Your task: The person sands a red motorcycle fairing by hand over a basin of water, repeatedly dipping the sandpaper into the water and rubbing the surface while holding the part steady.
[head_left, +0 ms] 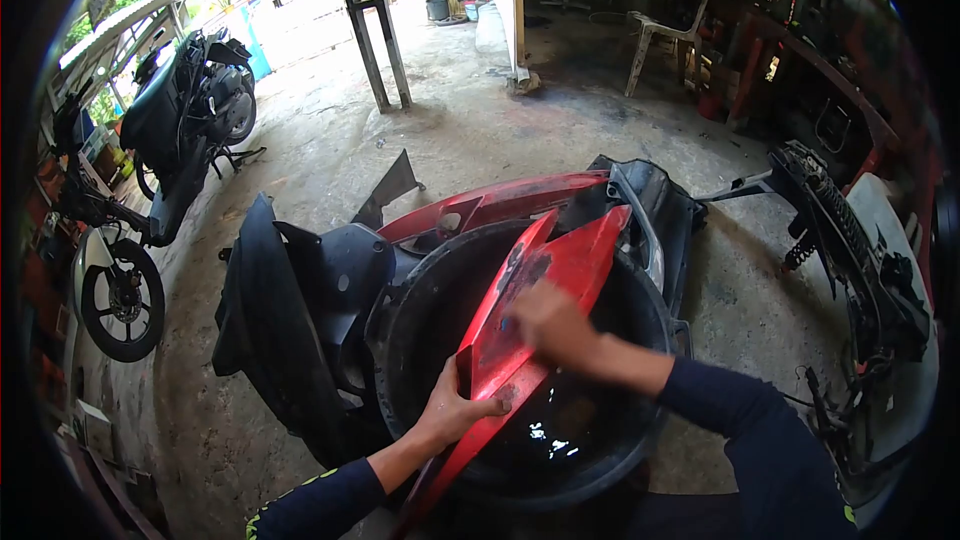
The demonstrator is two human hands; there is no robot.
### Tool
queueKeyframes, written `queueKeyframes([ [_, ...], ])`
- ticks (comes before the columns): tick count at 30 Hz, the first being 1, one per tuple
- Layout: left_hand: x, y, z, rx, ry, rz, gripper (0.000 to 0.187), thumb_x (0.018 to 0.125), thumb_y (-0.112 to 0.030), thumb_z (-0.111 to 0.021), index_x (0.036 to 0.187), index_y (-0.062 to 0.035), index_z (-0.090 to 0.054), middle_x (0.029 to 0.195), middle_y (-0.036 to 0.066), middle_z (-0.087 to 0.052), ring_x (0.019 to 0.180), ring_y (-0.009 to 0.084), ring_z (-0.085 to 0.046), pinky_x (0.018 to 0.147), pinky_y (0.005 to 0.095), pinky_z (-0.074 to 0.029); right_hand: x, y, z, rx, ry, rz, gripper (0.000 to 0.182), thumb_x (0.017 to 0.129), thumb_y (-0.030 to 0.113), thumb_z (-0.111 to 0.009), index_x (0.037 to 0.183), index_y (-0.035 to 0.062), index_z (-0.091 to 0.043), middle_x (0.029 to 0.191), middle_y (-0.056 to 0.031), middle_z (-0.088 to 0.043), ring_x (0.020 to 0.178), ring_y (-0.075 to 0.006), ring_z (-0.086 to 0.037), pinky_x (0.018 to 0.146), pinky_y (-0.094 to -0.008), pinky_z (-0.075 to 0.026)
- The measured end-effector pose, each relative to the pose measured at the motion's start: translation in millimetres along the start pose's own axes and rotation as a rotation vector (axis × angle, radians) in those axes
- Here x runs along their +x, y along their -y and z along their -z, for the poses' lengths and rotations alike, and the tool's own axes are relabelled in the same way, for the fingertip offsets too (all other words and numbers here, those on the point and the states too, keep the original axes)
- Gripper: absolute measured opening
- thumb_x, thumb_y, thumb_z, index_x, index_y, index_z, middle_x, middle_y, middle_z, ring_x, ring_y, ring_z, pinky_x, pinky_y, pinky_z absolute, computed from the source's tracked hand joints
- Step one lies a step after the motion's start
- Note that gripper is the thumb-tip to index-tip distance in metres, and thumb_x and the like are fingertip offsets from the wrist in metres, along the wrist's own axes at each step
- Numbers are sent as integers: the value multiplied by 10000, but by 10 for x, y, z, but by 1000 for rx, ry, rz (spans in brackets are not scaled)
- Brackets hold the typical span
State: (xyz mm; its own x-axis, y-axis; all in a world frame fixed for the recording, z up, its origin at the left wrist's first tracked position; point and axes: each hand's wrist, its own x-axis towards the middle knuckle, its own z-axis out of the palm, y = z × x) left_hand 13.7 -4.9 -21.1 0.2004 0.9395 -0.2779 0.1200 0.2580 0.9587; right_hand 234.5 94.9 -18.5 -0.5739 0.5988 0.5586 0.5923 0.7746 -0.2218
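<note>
— Fingers of the left hand (455,408) clamp the red panel's (530,310) lower edge, over the black tub's (420,320) near rim.

— Right hand (550,325) presses mid-panel, blurred; can't tell its grip. Water (550,430) glints below.

A stained concrete floor (470,140) carries everything here. Directly on it sit a black plastic tub (440,340), a heap of black and red motorcycle body panels (300,310) just beside the tub, and a stripped motorcycle frame (850,250) to the right. Farther off stand a parked black motorcycle (185,110), a white plastic chair (670,35) and two dark posts (375,30).
</note>
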Motion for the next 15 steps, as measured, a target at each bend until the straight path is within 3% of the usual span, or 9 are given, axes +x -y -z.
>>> queueKeyframes([
  [2, -19, 58, -4, -40, -6, -68, 1005, 670, -210, -935, 1485, 35, -400, 1373, 147, -573, 1310, 235, -532, 1162, 367, -374, -117, 502, -9, 69, -34, 174, 195, 748, 72, -677, 938, 69, -719, 919, -98, -691, 941, -315, -666, 843, -452, -544],
  [4, -19, -38, -6, -37, 10, -30, 1009, 670, -214, -938, 1487, 34, -399, 1376, 150, -570, 1314, 237, -530, 1162, 367, -374, 21, 171, 119, 103, 18, 154, 175, 776, 87, -652, 937, 65, -720, 942, -103, -695, 917, -310, -666, 823, -439, -544],
  [6, -44, -60, 9, -42, 15, 2, 1014, 671, -218, -941, 1488, 34, -397, 1379, 152, -567, 1317, 239, -528, 1161, 367, -374, 186, -388, 84, -41, -8, -95, 183, 792, 120, -636, 941, 60, -724, 977, -119, -687, 879, -308, -642, 773, -437, -535],
  [8, -18, -24, -19, 7, 3, -24, 1003, 679, -207, -943, 1486, 30, -398, 1384, 150, -564, 1317, 238, -530, 1162, 366, -372, 133, -342, 37, -120, -7, -110, 191, 779, 99, -642, 951, 74, -722, 941, -111, -673, 856, -309, -635, 769, -445, -535],
  [11, -8, 90, -11, -15, 0, -61, 1008, 678, -207, -947, 1488, 31, -396, 1383, 149, -565, 1307, 240, -534, 1164, 366, -369, -171, 527, 1, 13, -48, 167, 212, 757, 72, -659, 964, 86, -703, 915, -97, -648, 859, -298, -631, 773, -436, -529],
  [12, -11, 91, -1, -63, 7, -80, 1015, 675, -214, -947, 1489, 33, -394, 1384, 152, -564, 1303, 241, -536, 1164, 366, -369, -139, 420, -3, 13, -51, 165, 212, 757, 72, -659, 964, 86, -703, 915, -97, -648, 859, -298, -631, 773, -436, -529],
  [14, -22, 2, -10, -61, 16, -45, 1015, 674, -212, -949, 1487, 35, -394, 1381, 150, -564, 1301, 238, -536, 1162, 365, -372, -31, -46, 29, -83, 35, 12, 239, 758, 81, -675, 993, 83, -716, 952, -100, -659, 898, -304, -632, 810, -436, -535],
  [15, -26, -31, -9, -57, 19, -18, 1015, 672, -211, -950, 1484, 37, -395, 1378, 149, -565, 1299, 234, -536, 1160, 364, -375, 74, -295, 97, -109, 35, -117, 164, 820, 82, -634, 961, 49, -711, 959, -112, -652, 916, -324, -634, 793, -441, -542],
])
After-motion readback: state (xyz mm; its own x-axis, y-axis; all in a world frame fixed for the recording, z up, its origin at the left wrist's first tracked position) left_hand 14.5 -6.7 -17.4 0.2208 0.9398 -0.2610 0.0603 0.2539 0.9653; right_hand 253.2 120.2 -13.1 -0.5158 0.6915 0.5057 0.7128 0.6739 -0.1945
